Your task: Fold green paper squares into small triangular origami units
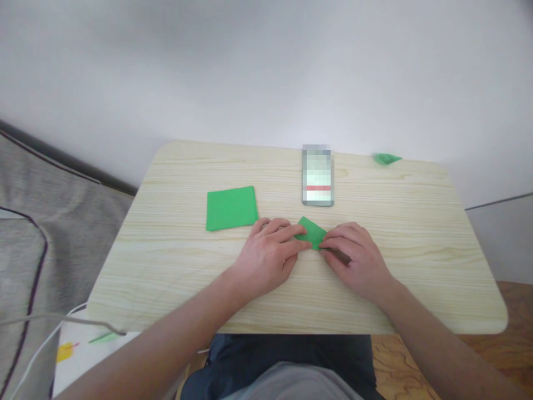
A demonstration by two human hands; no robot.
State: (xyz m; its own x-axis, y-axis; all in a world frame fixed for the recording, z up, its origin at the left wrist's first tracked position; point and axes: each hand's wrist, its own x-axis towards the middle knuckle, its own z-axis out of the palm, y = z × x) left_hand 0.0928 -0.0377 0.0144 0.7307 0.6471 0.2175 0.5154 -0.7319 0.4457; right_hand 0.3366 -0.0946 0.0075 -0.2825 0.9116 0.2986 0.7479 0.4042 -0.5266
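A small piece of folded green paper (pixel 313 232) lies on the wooden table between my hands. My left hand (pixel 272 250) rests on its left part, fingers stretched out and pressing it flat. At its right corner, my right hand (pixel 353 253) pinches the paper between thumb and fingers. Some of the paper's edges are hidden under my fingertips. Just beyond my left hand is a stack of green paper sheets (pixel 232 209).
A phone (pixel 318 175) with a blurred, lit screen lies beyond the folded paper. A small folded green paper piece (pixel 387 159) sits at the table's (pixel 416 222) far right edge, by the wall. Cables (pixel 37 261) run along grey fabric at the left.
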